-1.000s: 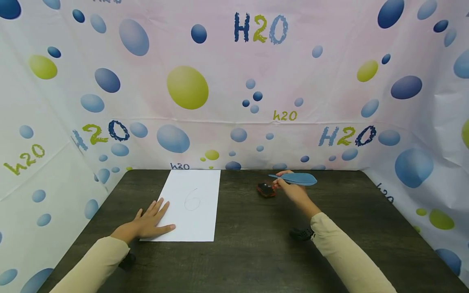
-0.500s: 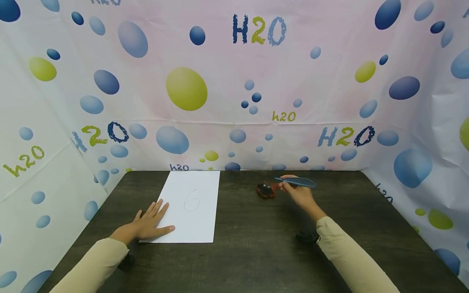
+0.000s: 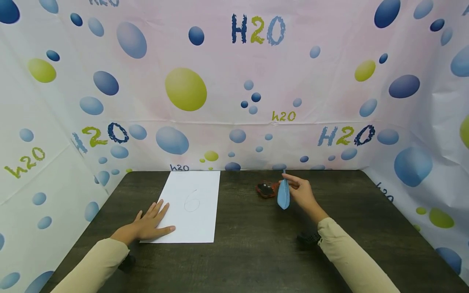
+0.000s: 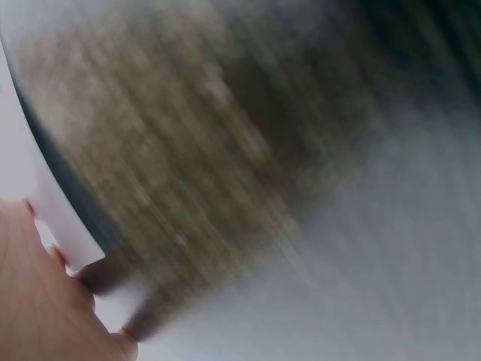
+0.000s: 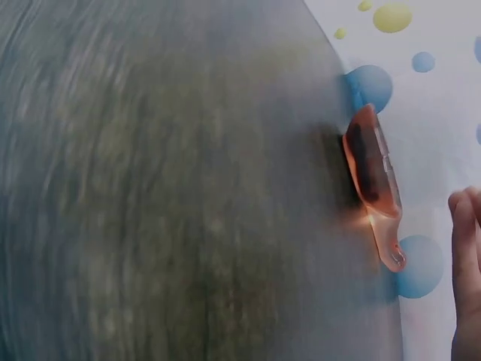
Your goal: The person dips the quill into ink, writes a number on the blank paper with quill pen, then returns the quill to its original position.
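My left hand [image 3: 148, 224] lies with fingers spread on a white sheet of paper [image 3: 203, 219]. A thin pencil-like figure 6 [image 3: 192, 201] is drawn on the sheet. My right hand [image 3: 301, 193] pinches a blue feather-shaped quill [image 3: 283, 196] above the table, its narrow tip pointing away and its broad end towards me. Just left of the quill is a small, red, see-through pot with a handle [image 3: 266, 189], dark inside. In the right wrist view the pot [image 5: 372, 169] stands near the table edge; only some fingers [image 5: 466, 256] show, and the quill is out of view.
The dark wooden table [image 3: 242, 260] ends at a white printed backdrop [image 3: 227, 53] with blue and green drops at the back and sides. Dark wrist cameras sit under both sleeves. Bare tabletop lies between the sheet and the right arm.
My right hand has turned the quill from lying sideways, broad end to the right, to pointing broad end towards me. The hand has moved slightly right. My left hand stays on the paper.
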Tool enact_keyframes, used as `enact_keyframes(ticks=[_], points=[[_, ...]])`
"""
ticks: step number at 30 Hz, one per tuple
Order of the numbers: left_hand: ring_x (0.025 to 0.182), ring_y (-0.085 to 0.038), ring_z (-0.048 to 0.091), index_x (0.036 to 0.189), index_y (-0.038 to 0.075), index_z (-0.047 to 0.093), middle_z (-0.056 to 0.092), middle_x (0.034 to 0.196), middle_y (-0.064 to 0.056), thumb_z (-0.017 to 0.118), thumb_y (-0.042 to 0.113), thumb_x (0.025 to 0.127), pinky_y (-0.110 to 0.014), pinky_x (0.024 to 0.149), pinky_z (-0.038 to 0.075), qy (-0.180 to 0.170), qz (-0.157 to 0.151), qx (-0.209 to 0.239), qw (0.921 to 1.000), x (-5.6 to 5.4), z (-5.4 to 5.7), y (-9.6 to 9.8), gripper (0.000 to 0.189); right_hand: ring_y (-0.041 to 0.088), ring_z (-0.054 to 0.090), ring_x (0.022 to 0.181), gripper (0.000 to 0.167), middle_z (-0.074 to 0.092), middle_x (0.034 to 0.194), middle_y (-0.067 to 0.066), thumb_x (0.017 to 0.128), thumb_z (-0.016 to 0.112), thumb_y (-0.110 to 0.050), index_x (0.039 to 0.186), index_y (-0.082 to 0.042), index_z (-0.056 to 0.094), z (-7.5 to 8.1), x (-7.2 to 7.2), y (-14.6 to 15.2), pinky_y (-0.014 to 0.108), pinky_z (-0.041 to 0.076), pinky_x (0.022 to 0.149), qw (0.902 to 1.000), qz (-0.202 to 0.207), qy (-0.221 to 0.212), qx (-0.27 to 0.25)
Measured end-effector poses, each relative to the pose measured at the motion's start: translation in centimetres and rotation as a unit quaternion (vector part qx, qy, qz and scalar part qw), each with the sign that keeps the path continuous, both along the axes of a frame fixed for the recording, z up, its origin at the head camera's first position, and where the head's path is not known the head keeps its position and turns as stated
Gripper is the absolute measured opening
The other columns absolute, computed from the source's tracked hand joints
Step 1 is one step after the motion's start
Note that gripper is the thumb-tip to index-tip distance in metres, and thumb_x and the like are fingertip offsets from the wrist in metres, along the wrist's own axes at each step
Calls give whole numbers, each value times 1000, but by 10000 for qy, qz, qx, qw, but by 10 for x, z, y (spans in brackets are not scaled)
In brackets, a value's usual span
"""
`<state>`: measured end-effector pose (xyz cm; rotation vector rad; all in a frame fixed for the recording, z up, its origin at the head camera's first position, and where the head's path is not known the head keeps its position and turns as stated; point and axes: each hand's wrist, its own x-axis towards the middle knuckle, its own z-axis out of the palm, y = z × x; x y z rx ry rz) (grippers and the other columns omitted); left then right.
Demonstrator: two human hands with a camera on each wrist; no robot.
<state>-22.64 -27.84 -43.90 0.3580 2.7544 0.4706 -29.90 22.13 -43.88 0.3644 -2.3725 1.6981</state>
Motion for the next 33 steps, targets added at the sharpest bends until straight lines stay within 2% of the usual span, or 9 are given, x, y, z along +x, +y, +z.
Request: enact_keyframes(ticks=[3,6,10,14,16,20,23,27,33], points=[[140,-53,-4,152,-1,13,-2,156,-29,55,61,88,-75,100,-5,22,-11,-16,10000,0,1,0,98,1,66,95,43,63,120,24,95,58,-6,136,4,50,-2,-2,2,20,53,80,9942,315,-348,-970],[141,-52,-4,152,0,13,-2,157,-28,54,61,88,-75,101,-5,-3,-4,-72,10000,1,1,0,98,5,66,100,42,65,121,18,100,52,-10,139,4,46,-2,-3,3,23,53,85,9789,671,-593,-1835],[141,-52,-3,152,0,13,-1,156,-28,54,61,88,-75,101,-4,13,-7,-47,10000,1,1,1,97,13,65,106,38,68,115,5,102,48,-18,137,-2,47,-1,-2,4,25,53,85,9671,782,-803,-2286],[140,-53,-2,152,0,14,-1,156,-29,54,61,88,-75,100,-4,60,-26,-32,10000,1,2,1,98,12,65,104,43,70,109,-3,101,51,-19,139,-2,44,0,-4,6,23,53,82,9727,615,-979,-2011],[140,-53,-2,152,0,14,-1,156,-29,54,61,88,-75,100,-3,70,-31,-50,10000,1,2,1,98,15,65,107,47,70,109,-1,100,53,-16,142,0,40,1,-6,8,24,53,82,9749,559,-1106,-1851],[140,-53,-2,152,0,14,-1,156,-29,55,61,88,-75,100,-3,72,-21,-50,10000,1,3,1,98,25,61,114,56,67,118,10,99,53,-15,147,1,29,5,-12,13,31,52,87,9774,606,-1434,-1431],[140,-53,-2,152,0,14,-1,156,-29,55,61,88,-75,100,-3,66,-3,-46,10000,1,3,1,98,18,63,112,57,61,126,20,100,53,-15,146,5,27,7,-17,17,38,48,96,9774,680,-1669,-1109],[140,-53,-2,152,0,14,-1,156,-29,55,61,88,-75,101,-3,40,13,-72,10000,1,3,1,98,4,63,99,50,62,125,20,99,53,-14,139,13,38,7,-22,22,43,44,100,9769,706,-1926,-596],[140,-53,-2,152,0,14,0,156,-29,55,61,88,-75,100,-4,52,14,-40,10000,1,3,1,98,10,62,97,45,65,110,8,97,57,-14,131,15,48,6,-25,25,39,51,92,9699,817,-2293,89]])
